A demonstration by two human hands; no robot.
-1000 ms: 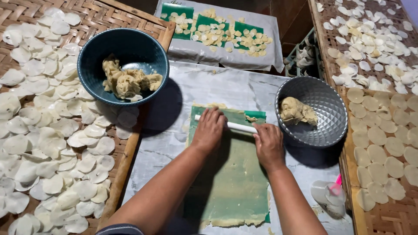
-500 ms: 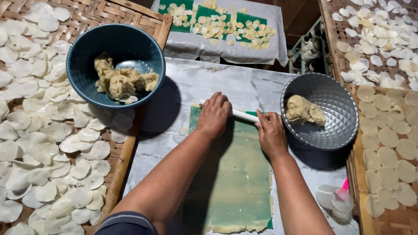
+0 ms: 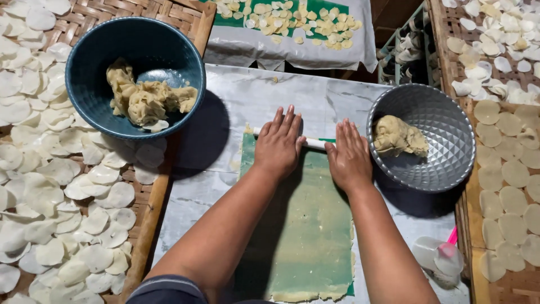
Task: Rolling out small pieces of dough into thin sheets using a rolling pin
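Both palms lay flat, fingers spread: the left hand (image 3: 278,145) and right hand (image 3: 349,157) pressed the white roller (image 3: 315,144) at twelve o'clock of the dough sheet (image 3: 306,225). That sheet looked fully flattened; lumps remained in the blue bowl (image 3: 90,73) and metal bowl (image 3: 450,146).

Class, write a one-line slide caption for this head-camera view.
Both hands, left hand and right hand, press a white rolling pin over flattened dough between two bowls.
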